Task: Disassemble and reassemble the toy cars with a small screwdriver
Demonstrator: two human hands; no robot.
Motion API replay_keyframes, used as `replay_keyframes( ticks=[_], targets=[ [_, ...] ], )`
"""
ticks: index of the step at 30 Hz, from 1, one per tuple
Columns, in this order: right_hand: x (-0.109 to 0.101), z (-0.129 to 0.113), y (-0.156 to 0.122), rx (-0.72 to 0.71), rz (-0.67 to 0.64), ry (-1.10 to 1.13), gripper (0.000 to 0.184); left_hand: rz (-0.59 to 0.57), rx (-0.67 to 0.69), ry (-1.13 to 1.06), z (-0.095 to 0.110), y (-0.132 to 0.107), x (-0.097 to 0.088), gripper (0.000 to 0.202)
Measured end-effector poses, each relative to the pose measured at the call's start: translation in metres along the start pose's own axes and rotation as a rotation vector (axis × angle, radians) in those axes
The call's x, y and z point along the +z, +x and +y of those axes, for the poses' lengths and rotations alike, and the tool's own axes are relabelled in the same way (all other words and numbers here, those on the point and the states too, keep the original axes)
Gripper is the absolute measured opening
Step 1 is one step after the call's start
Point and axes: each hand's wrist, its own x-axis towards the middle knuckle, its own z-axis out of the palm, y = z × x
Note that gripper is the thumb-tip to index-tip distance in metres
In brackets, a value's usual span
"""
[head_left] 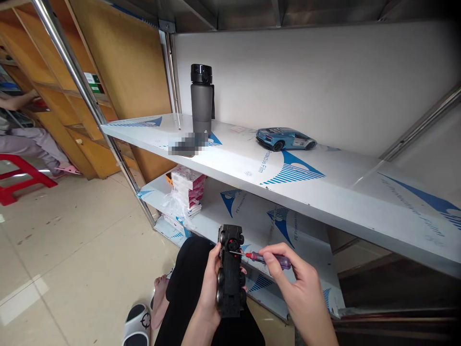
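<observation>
A black toy truck [231, 274] is held in my left hand [211, 283], its underside with several wheels facing me. Fingers wrap round both sides of it. My right hand [295, 274] pinches the purple, see-through handle of a screwdriver [272, 259] between thumb and fingers. The red collar and thin metal shaft point left, and the tip lies at the truck's underside, just below a round black part. Whether the tip sits in a screw I cannot tell. Both hands are over my lap, in front of the shelf.
On the metal shelf [237, 166] stand a dark water bottle [201, 105] and a blue toy car [286, 138], near a blurred-out flat object [189, 145]. Stacked boxes [188, 185] sit lower down. At far left are a red stool [23, 175] and a seated person [32, 144].
</observation>
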Motion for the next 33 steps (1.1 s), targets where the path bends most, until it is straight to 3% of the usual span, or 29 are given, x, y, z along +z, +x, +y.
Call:
replay_keyframes(
  ticks=[9,25,30,33],
  targets=[
    [0.003,-0.003,-0.004,0.003,-0.001,0.002,0.034,-0.053,0.016,-0.011,-0.005,0.0,-0.005,0.056],
    [-0.004,-0.006,-0.01,-0.026,0.014,-0.046,0.033,0.072,0.075,0.008,0.001,-0.02,0.016,0.054],
    [0.002,-0.009,-0.01,-0.032,0.01,-0.053,0.031,0.248,0.169,0.149,0.004,-0.019,0.018,0.057],
    [0.004,-0.011,-0.009,-0.04,0.008,-0.068,0.03,0.244,0.196,0.176,0.004,-0.019,0.016,0.058]
  ],
)
